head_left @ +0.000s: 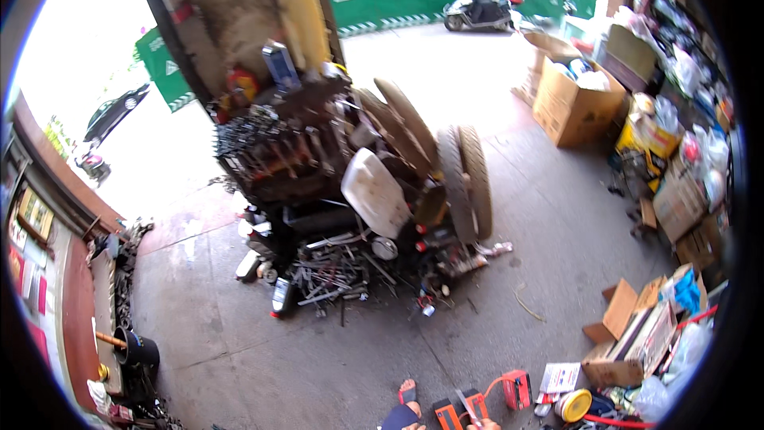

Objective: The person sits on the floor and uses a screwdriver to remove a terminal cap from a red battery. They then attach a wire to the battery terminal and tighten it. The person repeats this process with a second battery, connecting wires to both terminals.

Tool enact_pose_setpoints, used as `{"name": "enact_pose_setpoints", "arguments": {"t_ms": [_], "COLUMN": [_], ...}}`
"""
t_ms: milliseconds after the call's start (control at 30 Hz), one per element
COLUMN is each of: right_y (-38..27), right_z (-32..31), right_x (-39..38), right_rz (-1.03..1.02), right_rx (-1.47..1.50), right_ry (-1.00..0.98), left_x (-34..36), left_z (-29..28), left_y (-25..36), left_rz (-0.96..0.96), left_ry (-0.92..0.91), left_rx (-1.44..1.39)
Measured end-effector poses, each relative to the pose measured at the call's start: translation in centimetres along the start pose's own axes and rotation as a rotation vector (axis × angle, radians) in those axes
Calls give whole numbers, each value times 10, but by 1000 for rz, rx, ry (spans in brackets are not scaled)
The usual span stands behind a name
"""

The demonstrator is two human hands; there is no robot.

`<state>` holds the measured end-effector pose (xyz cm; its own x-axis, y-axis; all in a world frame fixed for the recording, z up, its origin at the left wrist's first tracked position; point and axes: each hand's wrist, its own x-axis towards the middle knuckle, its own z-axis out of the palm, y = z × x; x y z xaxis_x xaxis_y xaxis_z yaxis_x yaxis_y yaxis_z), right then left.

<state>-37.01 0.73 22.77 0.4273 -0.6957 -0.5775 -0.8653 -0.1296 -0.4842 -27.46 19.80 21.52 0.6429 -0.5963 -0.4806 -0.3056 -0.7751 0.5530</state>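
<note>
Head view: right hand (482,425) is sitting at the near edge, right of centre, and is apparently grasping the near end of a slim grey strip (464,401); blur and the frame edge are hiding the exact grip. Left hand (415,427) is barely showing just left of it, so can't tell whether it's clenched or released. The strip is slanting over two orange-and-black cases (446,415) on the floor (318,358), with an orange cord (496,382) arching between them and a red box (517,389) on the right. Main risk: if the grip is being loose or the strip is having a hard edge, it could be slipping and scraping a case or nicking the cord. A tug on the cord could be dragging the red box into the white carton (559,377) or yellow-lidded tub (573,405) beside it. The sandalled foot (408,392) is resting close on the left, so anything sliding off that way could be hitting toes.
</note>
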Motion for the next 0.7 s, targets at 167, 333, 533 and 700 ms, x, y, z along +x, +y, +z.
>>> {"name": "enact_pose_setpoints", "arguments": {"t_ms": [167,333,533,700], "right_y": [-26,-56,-102,-119], "right_z": [-44,-77,-78,-63], "right_x": [48,70,60,71], "right_rz": [-31,5,-114,-187], "right_rx": [-51,-134,-242,-393], "right_ry": [290,255,163,1], "left_x": [12,-8,-64,-74], "left_z": [-88,-152,-104,-31], "left_y": [-59,-134,-191,-194], "left_rz": [-404,-690,-1127,-1120], "left_ry": [163,529,417,532], "left_rx": [-149,-397,-825,-1012]}}
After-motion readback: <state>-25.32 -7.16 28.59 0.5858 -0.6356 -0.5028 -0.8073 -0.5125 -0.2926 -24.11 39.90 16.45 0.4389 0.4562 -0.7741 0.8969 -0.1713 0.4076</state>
